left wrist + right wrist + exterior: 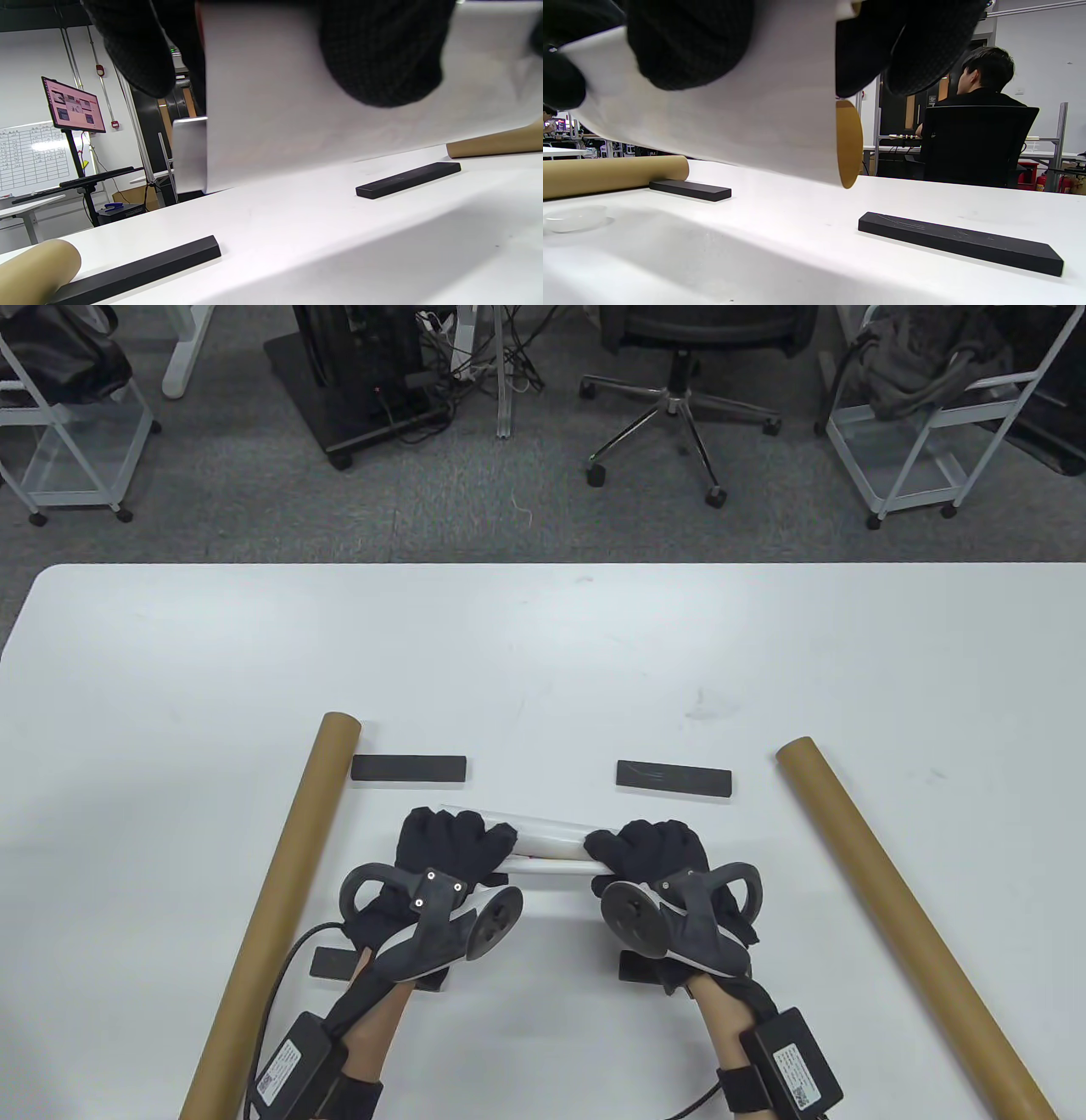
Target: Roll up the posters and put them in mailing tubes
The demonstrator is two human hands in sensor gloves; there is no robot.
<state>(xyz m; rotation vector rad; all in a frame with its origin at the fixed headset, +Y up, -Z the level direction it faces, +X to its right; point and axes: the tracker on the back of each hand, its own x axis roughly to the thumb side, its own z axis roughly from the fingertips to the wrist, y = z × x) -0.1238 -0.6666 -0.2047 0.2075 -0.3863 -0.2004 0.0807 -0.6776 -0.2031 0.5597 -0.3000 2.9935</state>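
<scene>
At the near middle of the white table [543, 645], a white paper poster rolled into a slim cylinder [551, 841] is held just above the surface, between two long brown cardboard mailing tubes: the left tube [280, 891] and the right tube [891, 899], each lying well apart from it. The left hand [450, 848] curls its fingers around one end of the roll and the right hand [653, 853] wraps the other end; the wrist views show gloved fingers [377, 55] pressed on the white paper [734, 118]. Four flat black rectangular weights lie around: the far-left one [409, 768], the far-right one [674, 778], and two near ones partly hidden under the wrists [331, 963] [636, 965]. The roll looks light and springy; I judge it will try to unwind if the grip loosens, and squeezing hard would crease it. Best held with an even wrap near both ends, then one hand shifted to mid-length while the other fetches a tube
</scene>
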